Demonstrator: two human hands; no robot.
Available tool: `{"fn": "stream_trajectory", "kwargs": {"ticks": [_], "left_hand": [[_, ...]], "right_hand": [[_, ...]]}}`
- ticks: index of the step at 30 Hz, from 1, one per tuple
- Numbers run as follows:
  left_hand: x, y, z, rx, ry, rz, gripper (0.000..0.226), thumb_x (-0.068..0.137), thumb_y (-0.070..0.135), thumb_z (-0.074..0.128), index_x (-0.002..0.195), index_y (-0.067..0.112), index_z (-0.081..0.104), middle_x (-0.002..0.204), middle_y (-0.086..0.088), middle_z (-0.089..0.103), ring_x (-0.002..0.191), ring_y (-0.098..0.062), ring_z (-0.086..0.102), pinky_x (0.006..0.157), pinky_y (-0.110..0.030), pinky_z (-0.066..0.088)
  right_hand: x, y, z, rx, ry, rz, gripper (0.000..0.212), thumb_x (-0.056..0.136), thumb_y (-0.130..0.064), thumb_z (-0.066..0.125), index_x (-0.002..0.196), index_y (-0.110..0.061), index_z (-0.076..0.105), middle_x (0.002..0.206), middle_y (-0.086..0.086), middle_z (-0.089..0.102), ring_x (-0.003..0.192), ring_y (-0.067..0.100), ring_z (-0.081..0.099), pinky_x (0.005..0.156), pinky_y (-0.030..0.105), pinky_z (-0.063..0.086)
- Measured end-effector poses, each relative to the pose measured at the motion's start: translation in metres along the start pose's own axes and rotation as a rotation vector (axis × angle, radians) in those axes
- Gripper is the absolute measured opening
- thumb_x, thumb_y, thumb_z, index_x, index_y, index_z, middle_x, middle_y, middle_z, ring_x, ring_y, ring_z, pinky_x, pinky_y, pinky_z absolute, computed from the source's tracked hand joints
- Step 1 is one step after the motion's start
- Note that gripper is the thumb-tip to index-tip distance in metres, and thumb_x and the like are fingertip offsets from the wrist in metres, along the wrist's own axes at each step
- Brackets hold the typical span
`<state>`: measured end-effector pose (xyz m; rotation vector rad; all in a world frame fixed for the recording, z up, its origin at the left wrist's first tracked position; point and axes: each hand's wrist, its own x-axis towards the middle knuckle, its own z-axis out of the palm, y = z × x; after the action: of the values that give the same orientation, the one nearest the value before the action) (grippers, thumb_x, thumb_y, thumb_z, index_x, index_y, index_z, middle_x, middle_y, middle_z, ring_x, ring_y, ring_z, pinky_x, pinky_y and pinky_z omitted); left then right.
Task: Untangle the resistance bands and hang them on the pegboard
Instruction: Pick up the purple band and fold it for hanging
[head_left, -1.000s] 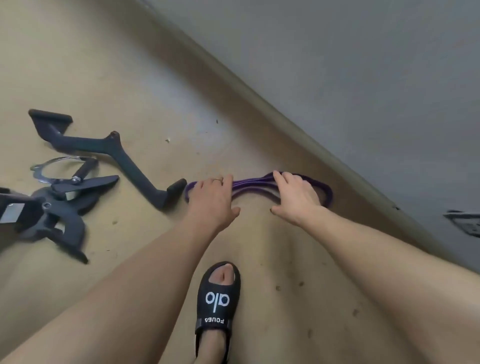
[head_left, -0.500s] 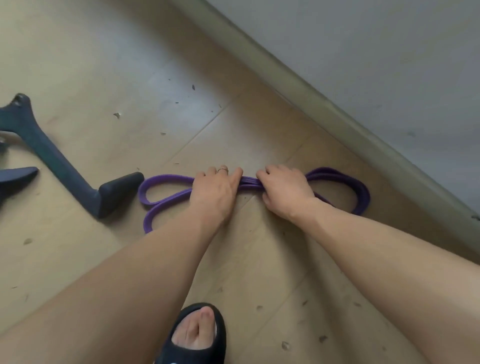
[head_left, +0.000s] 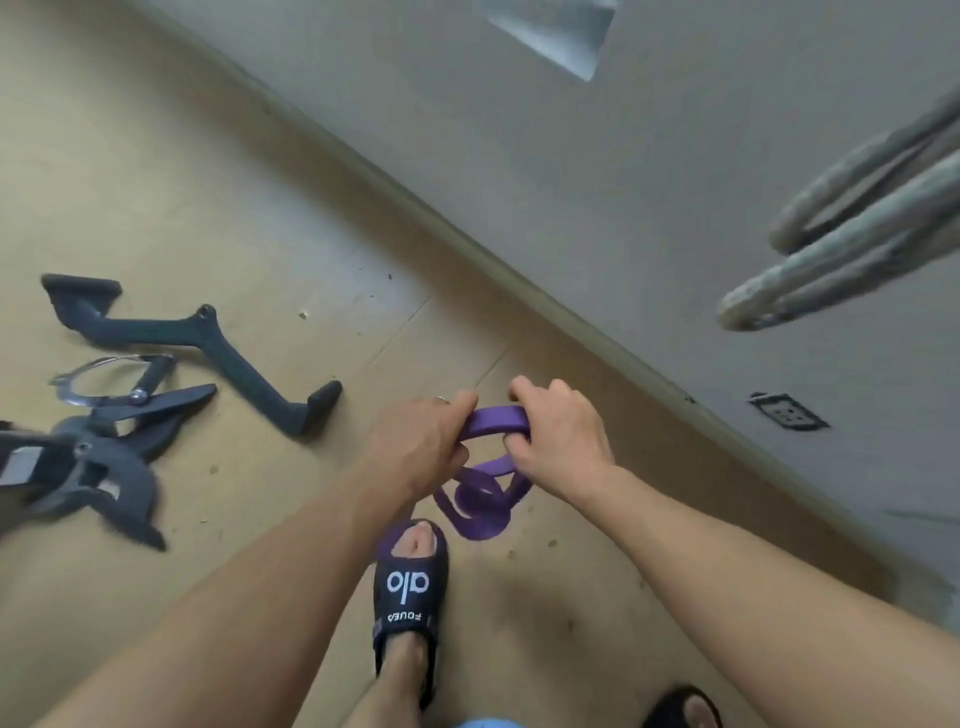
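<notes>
Both my hands grip the purple resistance band, lifted clear of the floor. My left hand is curled round one end of a short taut stretch of it; my right hand has fingers wrapped over the other end, thumb tucked under. Hands sit close together, band bridging the gap. Below them the rest of the band hangs in twisted loops, just above the toe of my black slide sandal. Sandal strap reads "alo" in white, big letters; smaller white text under it looks like "FOUEA", reversed or blurred, not sure. Ring on a left finger, small.

Tan floor with specks of grit. To the left, a dark angled cable handle bar lies flat, and beside it a pile of black grip attachments with a chrome ring. Grey wall and skirting run diagonally. Grey looped bands hang in at upper right, motion-blurred. Wall socket low on the wall. A second sandal toe shows at the bottom edge.
</notes>
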<state>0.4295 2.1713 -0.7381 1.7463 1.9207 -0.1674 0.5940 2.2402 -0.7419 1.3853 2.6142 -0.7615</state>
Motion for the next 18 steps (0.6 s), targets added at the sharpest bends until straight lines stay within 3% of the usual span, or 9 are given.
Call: {"fn": "stream_trajectory", "kwargs": {"ticks": [3,6,12,15,18], "left_hand": [[-0.061,0.045,-0.073,-0.056,0.019,0.03,0.026,0.088,0.024,0.057,0.097,0.024,0.033,0.09,-0.001,0.054,0.09,-0.032,0.06,0.065,-0.036,0.038],[-0.115,0.093,-0.139,-0.039,0.01,0.103,0.031,0.09,0.032,0.062,0.096,0.024,0.032,0.092,0.001,0.054,0.091,-0.032,0.061,0.064,-0.037,0.038],[-0.185,0.187,-0.252,-0.002,0.044,0.237,0.045,0.088,0.045,0.069,0.116,0.026,0.039,0.099,0.001,0.067,0.086,-0.032,0.066,0.072,-0.042,0.054],[-0.211,0.235,-0.293,0.004,0.01,0.309,0.044,0.085,0.058,0.069,0.113,0.03,0.049,0.1,0.005,0.066,0.088,-0.026,0.064,0.071,-0.037,0.051],[-0.23,0.288,-0.332,0.022,-0.017,0.415,0.041,0.085,0.056,0.071,0.111,0.027,0.057,0.1,0.006,0.065,0.085,-0.021,0.06,0.067,-0.032,0.041]], "right_hand": [[-0.066,-0.022,-0.073,0.161,0.03,0.119,0.018,0.079,-0.026,0.051,0.097,-0.023,0.052,0.084,-0.006,0.053,0.088,0.025,0.049,0.074,0.038,0.046],[-0.127,-0.038,-0.143,0.318,0.092,0.233,0.016,0.072,-0.03,0.05,0.086,-0.022,0.049,0.087,-0.005,0.051,0.08,0.027,0.053,0.068,0.043,0.049],[-0.236,-0.056,-0.274,0.463,0.306,0.334,0.02,0.07,-0.023,0.061,0.078,-0.028,0.043,0.075,-0.008,0.053,0.07,0.023,0.053,0.062,0.042,0.048],[-0.286,-0.05,-0.331,0.566,0.32,0.411,0.02,0.069,-0.023,0.065,0.083,-0.026,0.052,0.071,-0.008,0.059,0.069,0.02,0.06,0.062,0.039,0.053],[-0.334,-0.035,-0.378,0.717,0.33,0.446,0.02,0.067,-0.018,0.065,0.08,-0.029,0.055,0.07,-0.012,0.062,0.063,0.013,0.066,0.061,0.036,0.058]]}}
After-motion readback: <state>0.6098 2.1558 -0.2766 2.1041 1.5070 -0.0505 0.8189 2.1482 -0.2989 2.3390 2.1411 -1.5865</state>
